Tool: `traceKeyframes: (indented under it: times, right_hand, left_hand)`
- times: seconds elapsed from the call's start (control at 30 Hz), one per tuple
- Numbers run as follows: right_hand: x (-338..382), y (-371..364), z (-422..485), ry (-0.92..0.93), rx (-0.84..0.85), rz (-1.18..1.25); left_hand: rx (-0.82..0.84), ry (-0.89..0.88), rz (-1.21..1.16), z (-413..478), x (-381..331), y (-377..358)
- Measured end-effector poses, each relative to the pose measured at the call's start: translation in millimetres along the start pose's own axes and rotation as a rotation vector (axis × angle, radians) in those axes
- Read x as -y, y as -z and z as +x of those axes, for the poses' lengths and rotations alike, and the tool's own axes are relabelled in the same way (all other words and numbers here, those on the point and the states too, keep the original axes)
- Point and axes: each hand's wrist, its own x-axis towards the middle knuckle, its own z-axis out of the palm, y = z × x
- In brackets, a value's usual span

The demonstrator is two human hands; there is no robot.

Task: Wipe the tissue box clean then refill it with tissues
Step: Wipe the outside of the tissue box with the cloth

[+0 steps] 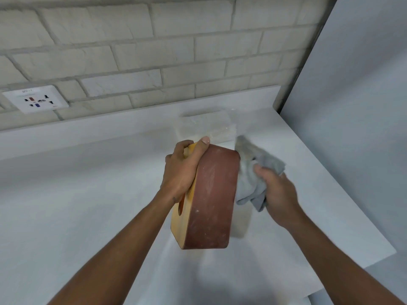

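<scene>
Left hand (182,170) grips the tissue box (211,199), held tilted on edge above the white counter (88,194), brown side up with pale smears. Right hand (277,194), apart from the left, clutches a grey cloth (251,183) right beside the box's right face. Blurry clear tissue pack (204,126) lies behind.
</scene>
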Motion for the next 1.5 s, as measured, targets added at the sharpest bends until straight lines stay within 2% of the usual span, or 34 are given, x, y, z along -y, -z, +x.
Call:
traceKeyframes:
  times: [0.1, 0.37, 0.53, 0.7, 0.83, 0.97, 1.03, 1.23, 1.3, 1.4, 1.5]
  right_hand:
    - [-6.1, -9.9, -13.2, 0.088, 0.139, -0.126]
    - [-6.3, -3.8, -8.2, 0.097, 0.142, -0.093]
    - [-11.7, -0.7, -5.0, 0.12, 0.154, -0.111]
    - [-15.6, 2.0, -0.3, 0.109, 0.141, -0.092]
    - [-17.6, 4.3, 5.5, 0.122, 0.144, -0.09]
    - [-19.7, 2.6, 12.1, 0.168, 0.146, -0.219]
    - [-23.1, 3.4, 16.4, 0.23, 0.151, -0.311]
    - [-29.2, -1.9, 8.3, 0.685, 0.288, -0.612]
    - [-30.2, 2.0, 14.6, 0.711, 0.291, -0.675]
    - [-27.5, 3.5, 19.5, 0.608, 0.209, -0.692]
    - [-31.6, -4.7, 10.9, 0.841, 0.268, -0.844]
  left_hand:
    - [0.048, -0.038, -0.055, 1.4, 5.3, 3.8]
    - [0.216, -0.31, 0.105, -15.9, 24.9, 12.2]
    - [0.187, -0.408, 0.085, -17.4, 33.3, 7.1]
    - [0.17, -0.495, 0.209, -22.2, 36.2, -1.6]
    - [0.149, -0.444, 0.226, -21.3, 29.0, -8.7]
    - [0.108, -0.438, 0.205, -19.4, 29.3, -10.5]
    - [0.09, -0.449, 0.202, -21.1, 29.5, -12.7]
    - [0.041, -0.498, 0.191, -22.9, 30.1, -18.4]
    - [0.034, -0.502, 0.151, -20.1, 31.8, -17.3]
    - [0.039, -0.5, 0.121, -18.4, 31.0, -18.1]
    - [0.03, -0.531, 0.083, -17.2, 34.6, -15.3]
